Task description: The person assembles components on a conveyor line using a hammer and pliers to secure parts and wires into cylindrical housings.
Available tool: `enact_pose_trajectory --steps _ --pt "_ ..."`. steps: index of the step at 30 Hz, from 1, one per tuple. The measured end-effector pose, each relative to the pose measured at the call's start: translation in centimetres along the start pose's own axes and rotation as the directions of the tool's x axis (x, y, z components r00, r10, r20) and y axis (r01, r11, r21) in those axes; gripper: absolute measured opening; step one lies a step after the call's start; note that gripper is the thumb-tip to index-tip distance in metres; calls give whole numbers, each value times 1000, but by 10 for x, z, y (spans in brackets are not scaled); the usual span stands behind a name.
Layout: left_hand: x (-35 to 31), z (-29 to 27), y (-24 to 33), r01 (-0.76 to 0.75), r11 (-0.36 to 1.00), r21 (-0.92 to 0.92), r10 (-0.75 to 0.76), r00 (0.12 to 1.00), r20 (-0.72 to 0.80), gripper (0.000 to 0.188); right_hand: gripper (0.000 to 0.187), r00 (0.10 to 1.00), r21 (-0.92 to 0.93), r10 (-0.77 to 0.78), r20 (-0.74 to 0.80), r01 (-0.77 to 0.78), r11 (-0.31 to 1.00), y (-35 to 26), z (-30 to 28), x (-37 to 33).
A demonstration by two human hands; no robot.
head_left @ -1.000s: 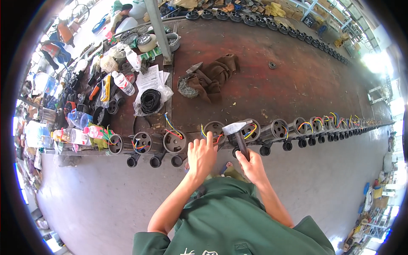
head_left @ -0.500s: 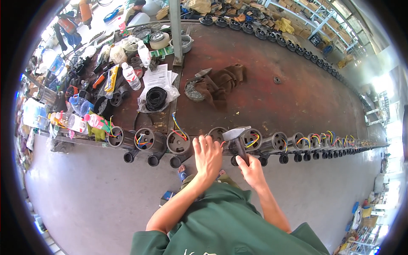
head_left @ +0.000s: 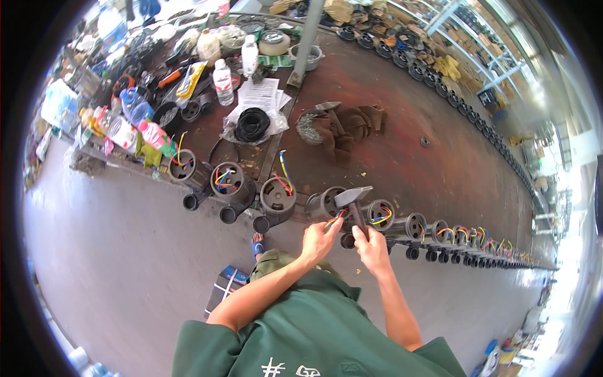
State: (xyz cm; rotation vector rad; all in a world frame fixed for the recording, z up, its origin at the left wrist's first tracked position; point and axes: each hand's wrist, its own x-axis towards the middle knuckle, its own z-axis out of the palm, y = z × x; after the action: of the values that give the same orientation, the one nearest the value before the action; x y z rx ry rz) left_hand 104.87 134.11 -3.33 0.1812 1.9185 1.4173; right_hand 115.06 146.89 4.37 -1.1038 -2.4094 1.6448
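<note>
We've got our left hand (head_left: 320, 241) nearly closed, pinching thin red-yellow-blue wires (head_left: 336, 219), and our right hand (head_left: 373, 252) wrapped round a dark-handled grey metal hammer (head_left: 355, 204) to its right. Just behind sits a round dark-grey metal housing (head_left: 321, 204); farther back, a crumpled brown cloth (head_left: 364, 121).

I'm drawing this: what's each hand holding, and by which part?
The right hand grips the hammer by its handle. The left hand seems to pinch colored wires; exactly where is unclear.

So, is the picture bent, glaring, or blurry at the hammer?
Head view: fisheye distortion likely curves the far row of round black parts; head view: glare whitens the right edge; head view: the grey-headed, dark-handled hammer looks fairly crisp.
</note>
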Motion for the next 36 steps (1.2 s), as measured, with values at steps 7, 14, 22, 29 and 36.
enact_pose_trajectory --steps 7,14,22,29,36 --pt "4 5 3 25 999 29 -25 1000 -18 72 41 964 -363 -253 -88 205 909 4 7 -2" --pt "7 3 -4 48 998 46 -49 999 14 75 37 997 -238 -48 66 62 969 -33 -17 -1" --pt "6 -2 -2 -2 999 42 -1 997 71 71 40 979 -406 -193 -60 153 901 1 13 6" --pt "9 -7 -1 -52 994 94 48 998 42 75 45 996 -48 74 58 -71 996 -54 -10 -6" --pt "14 3 -7 -142 988 67 141 990 27 74 48 988 -384 -141 -56 109 917 9 13 6"
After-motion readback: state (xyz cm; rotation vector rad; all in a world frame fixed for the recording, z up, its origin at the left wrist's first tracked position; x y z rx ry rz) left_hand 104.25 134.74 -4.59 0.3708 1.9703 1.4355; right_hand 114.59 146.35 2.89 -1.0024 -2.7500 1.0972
